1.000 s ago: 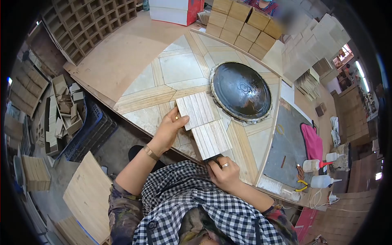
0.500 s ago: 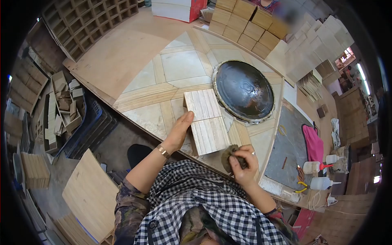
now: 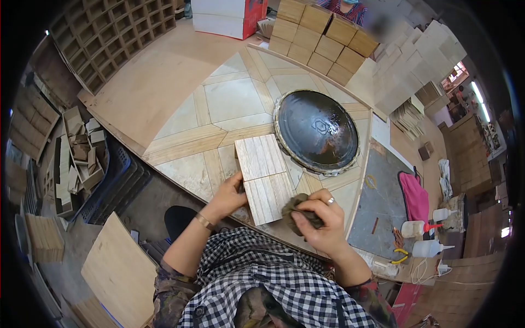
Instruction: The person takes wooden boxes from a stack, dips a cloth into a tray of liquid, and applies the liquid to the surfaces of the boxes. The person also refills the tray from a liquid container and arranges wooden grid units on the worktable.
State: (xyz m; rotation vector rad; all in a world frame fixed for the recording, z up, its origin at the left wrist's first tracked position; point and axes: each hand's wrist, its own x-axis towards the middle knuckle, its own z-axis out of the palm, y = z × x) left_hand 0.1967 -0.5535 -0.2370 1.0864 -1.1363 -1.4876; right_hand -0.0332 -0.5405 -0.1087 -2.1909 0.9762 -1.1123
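Note:
A pale wooden box [image 3: 264, 177] with a seam across its top stands tilted at the table's near edge. My left hand [image 3: 227, 198] grips its left side, the fingertips hidden behind it. In my right hand [image 3: 324, 221] is a bunched, dark brownish rag [image 3: 298, 212], pinched between thumb and fingers. The rag touches the box's near right edge. Just beyond the box lies a round black tray-like lid [image 3: 317, 130] with a wet, glossy surface and a crusted rim.
Stacked wooden boxes [image 3: 320, 44] stand at the back, beside a white and red carton [image 3: 224, 16]. On the right are glue bottles [image 3: 426, 249], pliers [image 3: 401, 256] and a pink cloth [image 3: 414, 197]. A blue crate [image 3: 117, 164] of wood offcuts sits at left.
The rag in my right hand has moved left and up against the box's edge. My left hand has shifted lower along the box's side. The whole view has shifted slightly.

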